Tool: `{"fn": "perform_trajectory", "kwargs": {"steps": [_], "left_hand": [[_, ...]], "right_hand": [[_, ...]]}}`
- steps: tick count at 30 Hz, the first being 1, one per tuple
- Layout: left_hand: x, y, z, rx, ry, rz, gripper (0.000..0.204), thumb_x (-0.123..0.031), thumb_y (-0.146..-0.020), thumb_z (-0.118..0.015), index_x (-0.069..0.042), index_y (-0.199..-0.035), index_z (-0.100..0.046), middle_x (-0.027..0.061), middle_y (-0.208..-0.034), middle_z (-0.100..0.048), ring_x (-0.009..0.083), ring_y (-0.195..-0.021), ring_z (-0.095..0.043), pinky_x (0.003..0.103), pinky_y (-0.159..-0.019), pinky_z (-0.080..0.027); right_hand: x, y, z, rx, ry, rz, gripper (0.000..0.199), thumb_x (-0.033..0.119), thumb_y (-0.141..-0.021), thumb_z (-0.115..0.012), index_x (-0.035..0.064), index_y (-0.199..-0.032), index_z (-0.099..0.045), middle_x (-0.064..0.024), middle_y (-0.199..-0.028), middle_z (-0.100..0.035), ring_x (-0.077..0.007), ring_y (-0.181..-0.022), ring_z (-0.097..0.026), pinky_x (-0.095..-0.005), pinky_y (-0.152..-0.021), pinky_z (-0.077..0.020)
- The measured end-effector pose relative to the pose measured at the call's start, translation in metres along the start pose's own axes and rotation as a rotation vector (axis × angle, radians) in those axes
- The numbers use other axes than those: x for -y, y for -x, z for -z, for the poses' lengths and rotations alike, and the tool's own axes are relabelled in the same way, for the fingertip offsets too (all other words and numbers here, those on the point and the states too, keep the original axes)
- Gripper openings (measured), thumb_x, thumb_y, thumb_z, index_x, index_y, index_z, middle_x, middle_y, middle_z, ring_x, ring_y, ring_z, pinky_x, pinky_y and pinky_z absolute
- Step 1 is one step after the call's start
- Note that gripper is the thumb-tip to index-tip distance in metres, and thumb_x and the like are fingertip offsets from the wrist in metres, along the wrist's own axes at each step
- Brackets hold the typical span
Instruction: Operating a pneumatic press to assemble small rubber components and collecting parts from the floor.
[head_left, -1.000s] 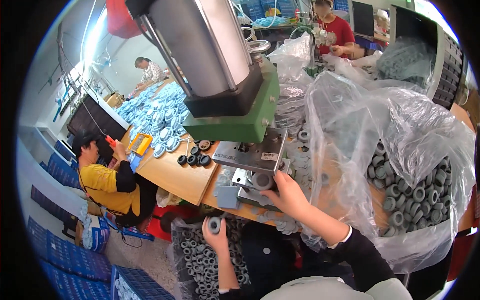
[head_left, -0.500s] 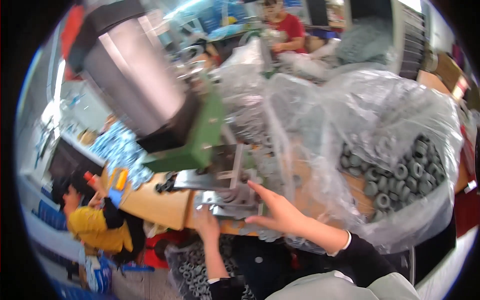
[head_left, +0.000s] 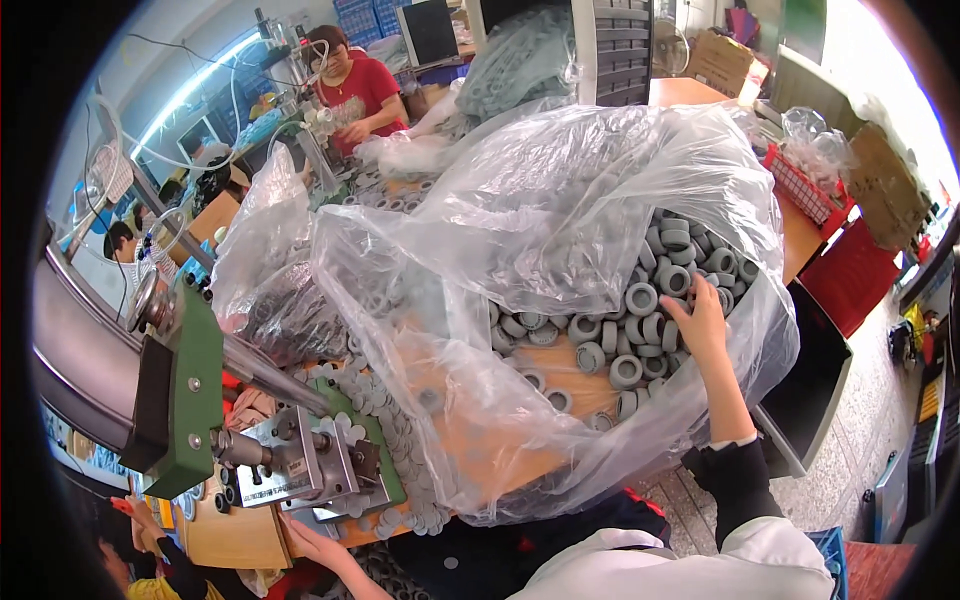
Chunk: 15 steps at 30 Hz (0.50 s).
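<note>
My right hand [head_left: 702, 325] reaches into a heap of grey ring-shaped parts [head_left: 626, 372] on the right side of the table, partly under clear plastic sheeting [head_left: 540, 190]. Its thumb and fingers are apart and touch the rings; no ring is lifted. At the lower left, my left hand [head_left: 318, 546] lies beside the metal fixture [head_left: 318, 465] of a green bench press [head_left: 190, 400]. The fingers there look stretched out, with nothing visible in them, though their tips are partly hard to make out. Flat grey discs [head_left: 425, 470] lie scattered just right of the fixture.
A person in a red top [head_left: 375, 95] works across the table. Another person's hand and yellow clothing show at the lower left. A red basket [head_left: 808, 190] stands at the right. Below the table edge is a bag of grey rings [head_left: 385, 572].
My view has swung to the right. My right hand has left the press fixture and moved right into the heap of rings. My left hand remains near the press.
</note>
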<state>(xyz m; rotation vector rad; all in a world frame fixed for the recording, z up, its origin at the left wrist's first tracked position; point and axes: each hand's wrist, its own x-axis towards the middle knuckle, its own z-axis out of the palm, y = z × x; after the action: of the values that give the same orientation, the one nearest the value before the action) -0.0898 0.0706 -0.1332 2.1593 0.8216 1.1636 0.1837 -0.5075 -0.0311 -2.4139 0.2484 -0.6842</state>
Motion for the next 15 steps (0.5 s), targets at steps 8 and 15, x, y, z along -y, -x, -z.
{"fn": "perform_trajectory", "kwargs": {"steps": [8, 15], "left_hand": [[-0.125, -0.056, -0.044, -0.185, 0.414, 0.026, 0.028, -0.012, -0.082, -0.062, 0.008, -0.100, -0.054, 0.0132, -0.098, -0.060, 0.0210, -0.086, -0.056, 0.033, -0.080, -0.044], [-0.134, -0.034, -0.041, -0.274, 0.079, -0.002, 0.033, -0.016, -0.076, -0.071, 0.007, -0.097, -0.058, 0.0136, -0.094, -0.064, 0.0190, -0.082, -0.059, 0.034, -0.073, -0.047]], "right_hand": [[0.002, -0.028, -0.026, -0.132, 0.104, 0.111, 0.045, 0.016, -0.067, -0.070, -0.0068, -0.103, -0.058, -0.0210, -0.107, -0.054, -0.0356, -0.095, -0.055, -0.0379, -0.081, -0.0454], [0.095, 0.040, 0.013, -0.022, -0.778, 0.274, 0.049, 0.005, -0.075, -0.060, -0.0032, -0.122, -0.050, -0.0102, -0.111, -0.052, -0.0194, -0.094, -0.056, -0.0275, -0.079, -0.0443]]}}
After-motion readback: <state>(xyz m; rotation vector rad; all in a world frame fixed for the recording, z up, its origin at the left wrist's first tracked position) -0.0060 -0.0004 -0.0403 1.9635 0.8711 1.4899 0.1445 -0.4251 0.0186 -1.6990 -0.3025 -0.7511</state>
